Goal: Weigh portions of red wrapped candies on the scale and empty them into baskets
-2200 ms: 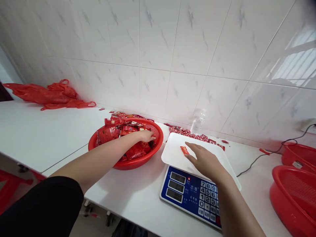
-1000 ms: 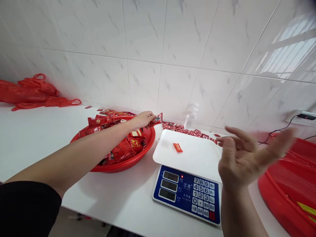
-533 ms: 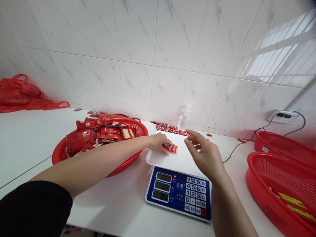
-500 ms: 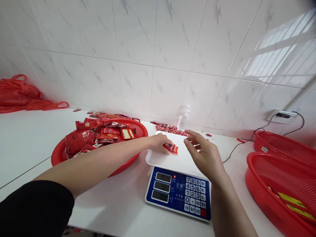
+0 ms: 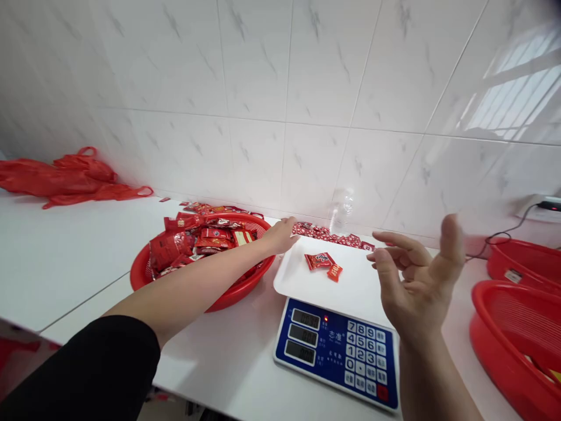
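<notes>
left hand [image 5: 283,234]: reaches across between the basket rim and the far left corner of the scale pan; fingers loosely curled, nothing seen in them; black sleeve on the upper arm.
right hand [image 5: 414,280]: raised above the right edge of the scale, palm turned inward, fingers spread and slack, holding nothing.
red sachets [image 5: 323,264]: two small glossy foil packets, one larger and crinkled, one narrow, touching each other on the far half of the pan, apart from both hands.
scale pan [image 5: 350,289]: smooth white plastic, rounded rectangle, flat.
electronic scale [image 5: 337,348]: blue faceplate, three grey displays, white keypad, one small red light lit.
round basket [image 5: 228,292]: red perforated plastic, shallow, heaped with shiny red packets [image 5: 193,240]; just left of the scale.
loose sachets [image 5: 333,235]: a strip of small red packets along the wall behind the pan.
other baskets [image 5: 512,339]: red plastic mesh, at the right edge.
counter [image 5: 65,245]: white, smooth; crumpled red plastic bags [image 5: 65,178] at far left.
wall: glossy white marbled tiles.
</notes>
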{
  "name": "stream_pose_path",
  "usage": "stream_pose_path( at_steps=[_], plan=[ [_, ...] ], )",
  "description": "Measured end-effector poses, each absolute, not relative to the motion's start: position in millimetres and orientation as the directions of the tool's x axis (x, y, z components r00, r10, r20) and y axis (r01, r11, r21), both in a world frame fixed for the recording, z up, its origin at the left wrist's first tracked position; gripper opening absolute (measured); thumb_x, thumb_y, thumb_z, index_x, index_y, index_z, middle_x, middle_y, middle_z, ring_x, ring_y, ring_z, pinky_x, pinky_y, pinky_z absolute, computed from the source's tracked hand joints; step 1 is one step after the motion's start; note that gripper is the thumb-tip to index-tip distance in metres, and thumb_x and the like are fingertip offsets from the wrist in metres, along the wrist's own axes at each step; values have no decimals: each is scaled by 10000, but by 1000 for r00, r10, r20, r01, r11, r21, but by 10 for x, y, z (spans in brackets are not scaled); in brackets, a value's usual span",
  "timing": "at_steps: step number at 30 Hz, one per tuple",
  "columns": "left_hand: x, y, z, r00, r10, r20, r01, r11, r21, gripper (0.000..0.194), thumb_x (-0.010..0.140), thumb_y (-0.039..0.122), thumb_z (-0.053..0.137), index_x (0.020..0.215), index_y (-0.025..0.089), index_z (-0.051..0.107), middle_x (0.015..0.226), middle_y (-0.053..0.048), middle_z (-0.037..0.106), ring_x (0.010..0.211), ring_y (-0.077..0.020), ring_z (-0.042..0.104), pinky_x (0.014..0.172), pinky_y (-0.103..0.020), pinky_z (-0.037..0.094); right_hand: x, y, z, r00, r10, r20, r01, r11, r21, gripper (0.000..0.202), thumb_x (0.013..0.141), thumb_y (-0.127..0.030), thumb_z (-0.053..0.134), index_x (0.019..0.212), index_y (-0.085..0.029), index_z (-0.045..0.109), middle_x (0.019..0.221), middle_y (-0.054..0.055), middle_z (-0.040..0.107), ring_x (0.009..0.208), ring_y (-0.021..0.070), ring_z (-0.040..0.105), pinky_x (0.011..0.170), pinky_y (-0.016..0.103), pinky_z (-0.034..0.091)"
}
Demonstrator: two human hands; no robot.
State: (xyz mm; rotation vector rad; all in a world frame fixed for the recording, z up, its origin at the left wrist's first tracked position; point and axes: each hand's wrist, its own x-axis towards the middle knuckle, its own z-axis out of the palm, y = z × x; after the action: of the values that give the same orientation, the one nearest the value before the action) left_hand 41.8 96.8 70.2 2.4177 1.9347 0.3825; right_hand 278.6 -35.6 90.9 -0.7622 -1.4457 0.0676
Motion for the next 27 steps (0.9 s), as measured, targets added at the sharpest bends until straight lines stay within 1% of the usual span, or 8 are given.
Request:
stream_pose_path(
  at_steps=[2,5,8,11,14,18,21,27],
  plan=[
    [100,1002,710,76,984,161,987,-97,131,453,892,360,409,1299,163,373,1342,-156,491,1214,-269,479,935,-357,409,2783,-299,875,114,502,857,392,770,-503,774,846,-229,563,1466,-320,108,990,33,651,685,160,639,674,386,569],
    [-336,1006,677,9,999,53,997,-13,82,433,863,385,454,1219,139,481,1251,-187,562,1139,-298,540,904,-373,429,2773,-270,861,66,524,849,412,761,-502,760,850,-246,562,1465,-305,120,990,32,661,693,156,637,674,374,564],
    [-612,967,605,34,996,-88,998,-29,55,513,786,513,545,1173,178,569,1261,-167,577,1175,-325,515,967,-412,394,2759,-301,880,26,559,829,452,733,-508,744,865,-244,541,1468,-306,109,999,31,663,725,160,640,670,366,562],
    [-688,910,573,85,981,-177,996,-82,25,619,710,640,570,1204,267,589,1410,-127,462,1311,-366,361,1066,-509,250,2743,-336,900,-10,585,811,471,718,-512,735,876,-244,529,1472,-312,103,1000,32,665,721,162,645,598,333,564],
    [-664,854,631,112,963,-243,991,-125,-39,612,687,654,576,1181,295,619,1407,-125,462,1310,-386,351,1075,-557,184,2733,-346,906,-52,618,784,478,705,-524,734,882,-258,529,1476,-316,101,1016,39,664,700,164,651,535,315,565],
    [-693,776,791,137,942,-305,983,-168,-77,520,681,584,608,1104,286,667,1277,-119,576,1179,-367,493,1041,-518,272,2735,-333,902,-83,646,759,510,682,-524,734,880,-275,540,1479,-311,118,1018,44,669,709,172,657,507,308,563],
    [-778,704,913,176,927,-331,980,-196,-28,481,663,607,610,994,270,702,1164,-106,641,1032,-331,584,937,-428,402,2745,-309,889,-33,637,770,532,664,-526,724,869,-278,551,1472,-308,153,1002,45,679,725,177,656,477,285,541],
    [-785,653,1064,157,929,-336,987,-161,16,418,663,620,601,729,224,720,850,-85,698,742,-265,631,753,-357,470,2793,-248,865,149,559,815,422,710,-564,736,838,-270,591,1452,-283,185,957,40,677,685,166,643,636,364,568]
  ],
)
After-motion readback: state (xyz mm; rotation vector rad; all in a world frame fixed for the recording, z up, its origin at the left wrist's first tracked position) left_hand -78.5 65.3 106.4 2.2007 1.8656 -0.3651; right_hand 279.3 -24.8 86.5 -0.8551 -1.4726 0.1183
